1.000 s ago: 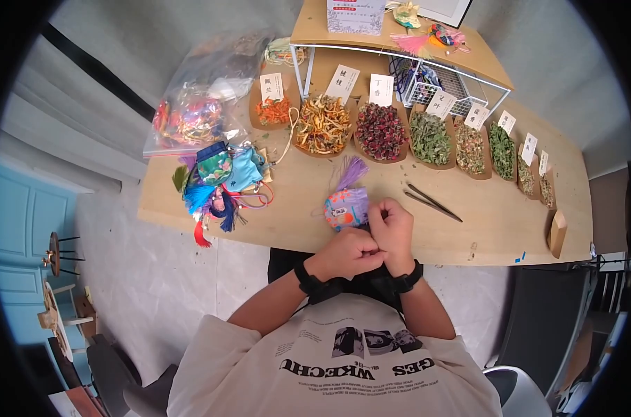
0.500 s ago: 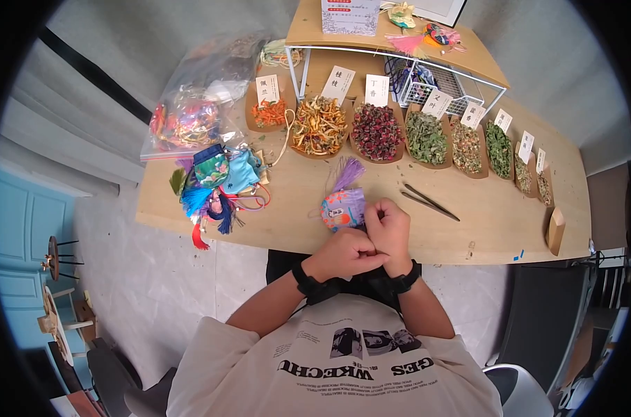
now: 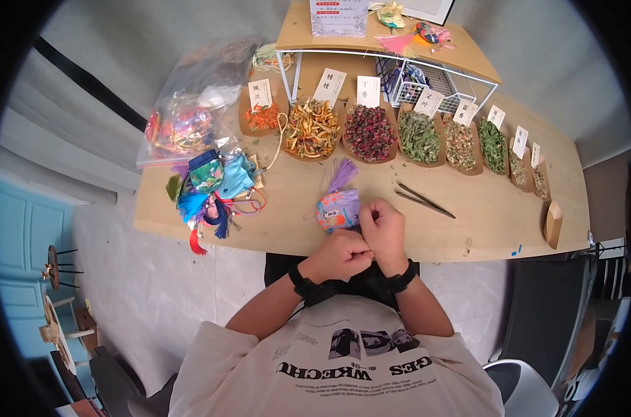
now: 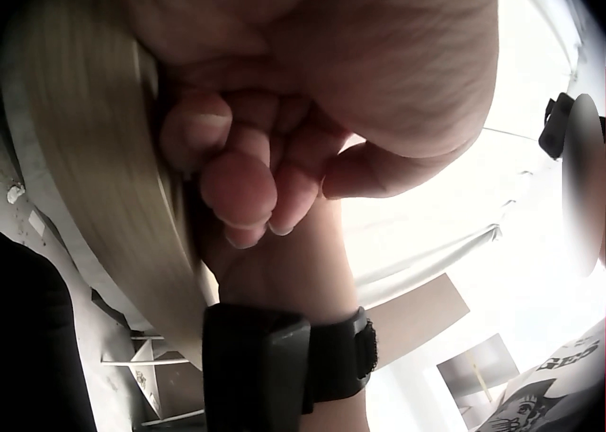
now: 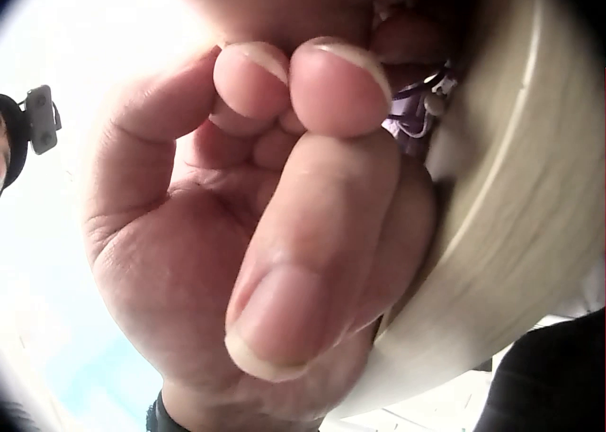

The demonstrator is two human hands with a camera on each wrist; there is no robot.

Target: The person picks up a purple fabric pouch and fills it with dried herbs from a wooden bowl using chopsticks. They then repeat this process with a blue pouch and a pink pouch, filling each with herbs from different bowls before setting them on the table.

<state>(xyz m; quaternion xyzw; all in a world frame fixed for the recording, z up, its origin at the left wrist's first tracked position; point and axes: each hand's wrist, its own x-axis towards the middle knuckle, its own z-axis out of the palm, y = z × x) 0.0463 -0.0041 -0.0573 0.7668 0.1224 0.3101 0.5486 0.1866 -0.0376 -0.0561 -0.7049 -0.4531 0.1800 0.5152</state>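
Note:
A purple sachet (image 3: 338, 210) with an orange flower print and a purple tassel (image 3: 342, 175) lies near the table's front edge. My right hand (image 3: 385, 233) is just right of the sachet, its fingers curled. Against it at lower left, my left hand (image 3: 338, 255) has its fingers bent in as well. In the right wrist view, a thin cord (image 5: 431, 80) runs by the fingertips (image 5: 341, 89), with a bit of purple cloth (image 5: 409, 119) behind. Both hands pinch at this cord; most of it is hidden. In the left wrist view, curled fingers (image 4: 239, 188) overlap the other wrist.
Black tweezers (image 3: 425, 200) lie right of my hands. Several paper trays of dried herbs and flowers (image 3: 371, 132) with name cards line the back. At left are a pile of sachets (image 3: 221, 182) and a plastic bag (image 3: 183, 121). A small shelf (image 3: 392, 38) stands behind.
The head view has turned slightly, so the table things sit further left in it. My hands stay together beside the sachet; the left thumb has drawn in slightly.

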